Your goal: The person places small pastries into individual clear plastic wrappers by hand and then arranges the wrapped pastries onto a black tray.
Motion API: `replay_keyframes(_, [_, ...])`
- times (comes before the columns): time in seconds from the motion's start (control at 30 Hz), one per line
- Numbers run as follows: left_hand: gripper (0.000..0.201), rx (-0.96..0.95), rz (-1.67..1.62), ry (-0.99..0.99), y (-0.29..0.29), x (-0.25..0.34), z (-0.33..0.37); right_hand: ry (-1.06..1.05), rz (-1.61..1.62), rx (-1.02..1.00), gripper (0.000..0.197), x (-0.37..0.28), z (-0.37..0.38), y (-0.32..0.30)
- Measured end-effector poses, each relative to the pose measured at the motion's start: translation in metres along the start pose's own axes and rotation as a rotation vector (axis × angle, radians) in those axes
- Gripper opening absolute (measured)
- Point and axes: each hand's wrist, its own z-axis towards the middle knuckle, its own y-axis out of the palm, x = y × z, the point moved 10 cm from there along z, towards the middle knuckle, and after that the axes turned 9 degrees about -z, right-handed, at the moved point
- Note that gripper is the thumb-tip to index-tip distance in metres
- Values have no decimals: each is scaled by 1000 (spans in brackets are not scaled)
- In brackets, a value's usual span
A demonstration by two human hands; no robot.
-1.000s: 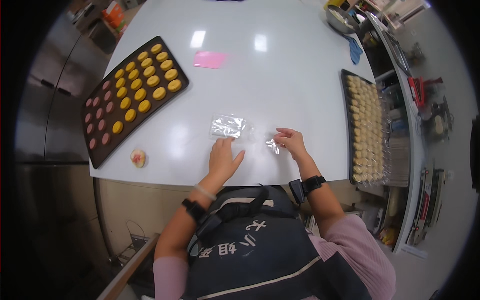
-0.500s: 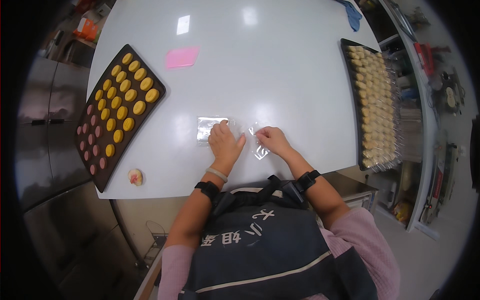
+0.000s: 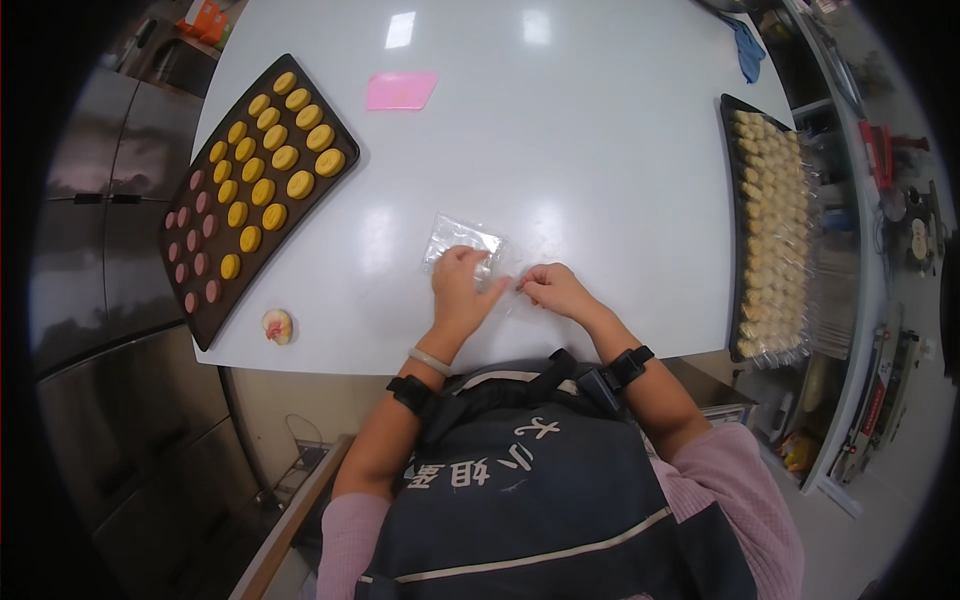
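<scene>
My left hand (image 3: 463,296) rests on a clear plastic packet (image 3: 462,238) at the table's near middle. Its fingers bend over the packet's lower edge, while the thumb stretches away toward the right. Opposite it, my right hand (image 3: 556,290) pinches the edge of a thin clear plastic bag (image 3: 516,298) with thumb and forefinger. That bag is hard to make out against the white table, and part of it lies between the two hands.
A dark tray (image 3: 226,288) with yellow and pink round pastries stands at left, near one loose pale-and-red pastry (image 3: 277,326). Farther back lies a pink flat piece (image 3: 402,91). Another tray (image 3: 738,220), at right, holds plastic-covered pale pieces. A blue cloth (image 3: 746,52) hangs at the far right.
The view has shifted slightly. The packet under my left hand has turned at an angle. My hands have come closer together, and the bag at my right hand lies less spread out.
</scene>
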Motion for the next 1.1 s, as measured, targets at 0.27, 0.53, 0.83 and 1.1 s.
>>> replay_keyframes(0.27, [20,298,-55,-497,-52,-101,-10,-122,-92,254,22,-3,-1,-17])
replay_keyframes(0.53, [12,315,-111,-506,-55,-95,-21,-61,57,258,29,10,4,-25])
replay_keyframes(0.83, [14,266,-219,-622,-65,-117,-57,111,391,398,30,37,-20,-65])
replay_keyframes(1.1, [17,275,-354,-659,-64,-130,-70,106,510,431,23,39,-25,-66])
